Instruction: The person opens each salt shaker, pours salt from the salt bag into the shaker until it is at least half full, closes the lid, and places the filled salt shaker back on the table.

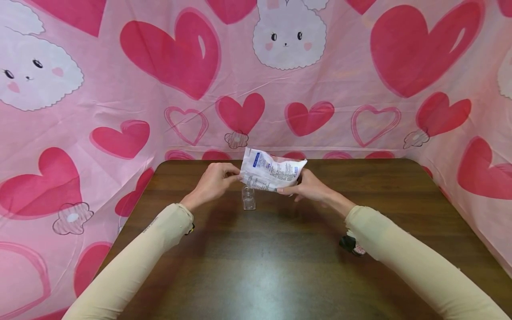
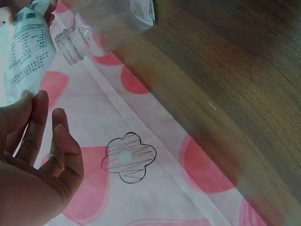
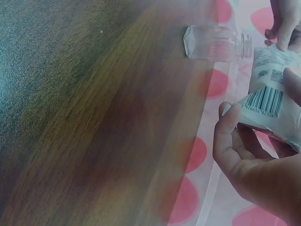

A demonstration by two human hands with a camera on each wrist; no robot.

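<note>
Between both hands is a white printed plastic packet (image 1: pixel 272 171), tilted above the table. My left hand (image 1: pixel 214 183) pinches its left corner between thumb and forefinger, the other fingers loosely bent in the left wrist view. The right hand (image 1: pixel 310 186) grips the packet's other end, thumb in front and fingers behind. A barcode on the packet (image 3: pixel 265 101) faces the right wrist camera. Just below the packet's left end stands a clear bottle (image 1: pixel 249 200) upright on the table, its threaded neck (image 2: pixel 70 46) uncapped. What the packet contains cannot be seen.
The dark wooden table (image 1: pixel 256 249) carries everything. A small dark and pink object (image 1: pixel 353 245) shows beside the right sleeve, partly hidden. Pink heart-patterned cloth (image 1: pixel 240 66) hangs behind and along both sides of the table.
</note>
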